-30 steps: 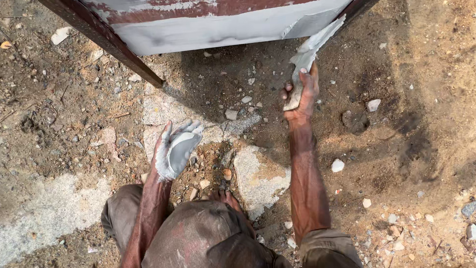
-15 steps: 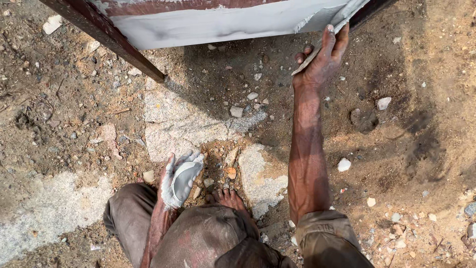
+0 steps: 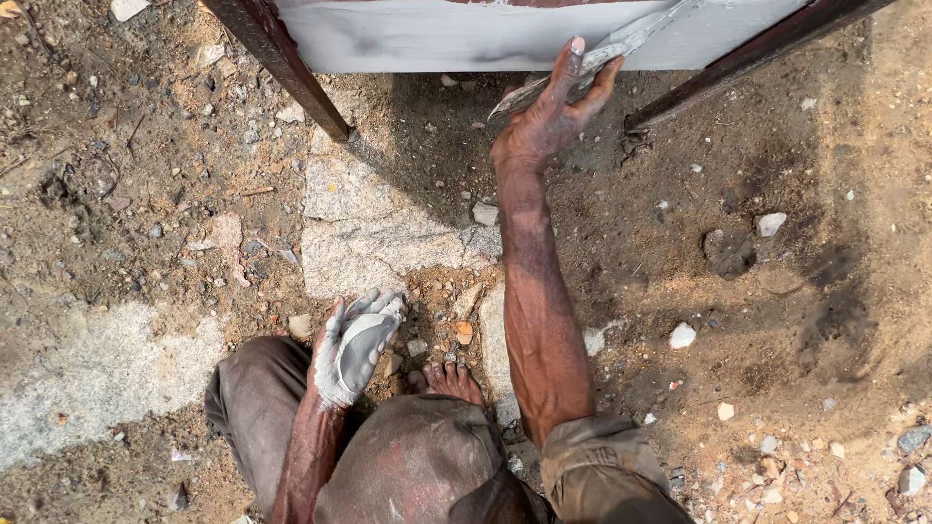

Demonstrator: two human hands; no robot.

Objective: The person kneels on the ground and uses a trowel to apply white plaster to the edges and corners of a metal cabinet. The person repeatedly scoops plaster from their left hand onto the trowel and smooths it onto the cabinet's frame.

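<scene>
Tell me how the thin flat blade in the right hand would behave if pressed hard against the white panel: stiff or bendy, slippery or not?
The blade looks thin and long, so it probably flexes a little. Grey paste coats it, so it likely slides easily on the white panel. The right hand grips it with paste-smeared fingers, so the hold may be slippery.

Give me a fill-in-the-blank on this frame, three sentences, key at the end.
1. The right hand presses a flat blade against the grey ____ above it.
2. The left hand is coated in pale grey ____ and holds no tool.
3. A bare ____ shows on the dirt between the two arms.

Missing words: panel; putty; foot
</scene>
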